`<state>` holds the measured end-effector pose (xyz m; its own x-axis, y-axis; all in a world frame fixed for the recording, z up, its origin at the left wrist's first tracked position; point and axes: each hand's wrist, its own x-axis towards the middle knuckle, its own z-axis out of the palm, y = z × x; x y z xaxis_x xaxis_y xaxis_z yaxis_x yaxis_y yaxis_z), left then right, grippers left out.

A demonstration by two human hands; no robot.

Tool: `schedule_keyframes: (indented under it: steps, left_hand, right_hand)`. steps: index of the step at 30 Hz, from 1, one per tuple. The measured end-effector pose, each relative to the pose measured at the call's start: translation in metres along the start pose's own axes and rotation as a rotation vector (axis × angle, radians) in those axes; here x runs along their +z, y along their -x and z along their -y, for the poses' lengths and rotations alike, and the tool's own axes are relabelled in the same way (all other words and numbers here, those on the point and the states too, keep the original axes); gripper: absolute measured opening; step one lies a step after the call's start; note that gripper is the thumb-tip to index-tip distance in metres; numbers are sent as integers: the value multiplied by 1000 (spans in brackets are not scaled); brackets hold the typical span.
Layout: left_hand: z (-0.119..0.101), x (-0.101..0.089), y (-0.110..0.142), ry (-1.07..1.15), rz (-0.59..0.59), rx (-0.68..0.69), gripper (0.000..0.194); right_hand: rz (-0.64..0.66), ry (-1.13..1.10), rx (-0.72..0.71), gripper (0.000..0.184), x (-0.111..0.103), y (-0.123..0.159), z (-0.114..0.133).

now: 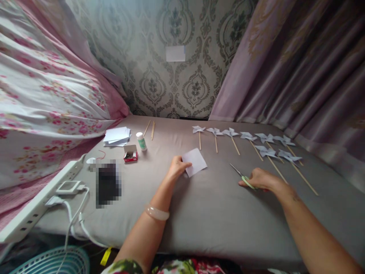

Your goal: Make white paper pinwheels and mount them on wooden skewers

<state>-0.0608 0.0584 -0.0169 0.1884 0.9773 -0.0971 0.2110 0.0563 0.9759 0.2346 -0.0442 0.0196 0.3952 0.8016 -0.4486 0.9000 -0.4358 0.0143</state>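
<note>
A white square of paper is pinched by its left corner between the thumb and fingers of my left hand. The sheet is held just above the grey cloth. To the right, my right hand grips a pair of scissors by the pale green handles, with the blades pointing up and left. Its blades look closed together, and a gap separates them from the paper. Beyond my right hand lie several white paper pinwheels on wooden sticks.
At the left are a stack of white paper, a white-and-green bottle, an opened red box of small metal pieces and some loose sticks. A white power strip with cables runs along the left edge, near a blurred dark object.
</note>
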Motion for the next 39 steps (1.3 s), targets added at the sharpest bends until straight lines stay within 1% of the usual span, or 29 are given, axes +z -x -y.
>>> schedule_keyframes:
  steps: [2, 4, 5, 6, 8, 9, 10, 11, 12, 13, 14, 16, 17, 18, 20, 21, 22, 23, 24, 26, 28, 31, 33, 34, 35, 36, 37, 39]
  left_hand:
    - [6, 3, 0, -81, -1, 16, 14]
    - [8, 5, 2, -160, -15, 36, 15]
    - [8, 5, 4, -203, -33, 56, 20]
    - [6, 6, 6, -268, -65, 91, 30]
    - [2, 7, 10, -467, -148, 194, 57]
    - [-1, 7, 13, -589, -181, 254, 66]
    - [-4, 6, 15, -710, -188, 316, 67]
    - [-6, 6, 17, -812, -158, 375, 60]
    - [-7, 5, 19, -881, -88, 428, 47]
    - [-7, 4, 21, -927, 8, 481, 33]
    - [-6, 2, 24, -957, 111, 529, 24]
    - [-1, -2, 32, -973, 277, 594, 24]
    - [3, -4, 36, -969, 317, 608, 26]
    - [6, -5, 41, -960, 334, 612, 29]
    - [13, -6, 49, -945, 340, 598, 37]
    - [15, -6, 52, -938, 339, 583, 42]
    - [17, -5, 54, -933, 338, 568, 47]
    - [19, -4, 56, -929, 339, 554, 51]
    - [19, -3, 57, -925, 341, 544, 54]
    - [21, -2, 58, -914, 342, 528, 57]
    - [21, -2, 58, -894, 340, 521, 57]
    - [22, -3, 58, -839, 328, 533, 53]
    - [22, -5, 56, -793, 327, 556, 46]
    - [21, -7, 54, -764, 316, 565, 41]
    - [20, -10, 51, -727, 277, 568, 37]
    - [19, -14, 48, -678, 194, 559, 34]
    - [18, -20, 44, -621, 63, 532, 31]
    - [15, -38, 33, -498, -294, 433, 29]
  right_hand:
    - [31, -39, -6, 47, -2, -2, -3]
    - [26, -48, 1, 46, -3, -3, -4]
    - [15, -44, 10, 46, -2, -4, -3]
    - [-1, -41, 23, 46, -1, -3, -2]
    - [-28, -64, 52, 45, 2, -3, 1]
    - [-29, -108, 58, 43, 4, -2, 1]
    - [-19, -170, 52, 40, 7, -2, 0]
    - [0, -238, 38, 37, 8, -1, -2]
    - [21, -301, 11, 32, 10, -1, -5]
    - [40, -351, -25, 26, 10, 0, -10]
    - [50, -374, -63, 20, 9, 0, -14]
    - [13, -338, -128, 12, 6, 2, -19]
    - [-28, -305, -142, 12, 5, 3, -17]
    - [-95, -266, -164, 14, 4, 5, -11]
    - [-239, -233, -226, 24, 8, 9, 13]
    - [-361, -230, -385, 29, 12, 11, 31]
    - [-436, -248, -568, 34, 18, 14, 50]
    - [-448, -255, -725, 37, 26, 16, 69]
    - [-447, -250, -816, 40, 34, 19, 87]
    - [-431, -186, -874, 47, 49, 21, 115]
    - [-421, -132, -860, 52, 61, 22, 129]
    - [-414, -91, -843, 53, 69, 21, 131]
    - [-410, -92, -837, 54, 68, 21, 128]
    - [-409, -97, -830, 54, 68, 21, 127]
    - [-409, -103, -822, 54, 67, 21, 126]
    - [-408, -107, -816, 54, 67, 22, 125]
    - [-409, -109, -814, 54, 67, 22, 125]
    - [-419, -111, -821, 53, 70, 22, 124]
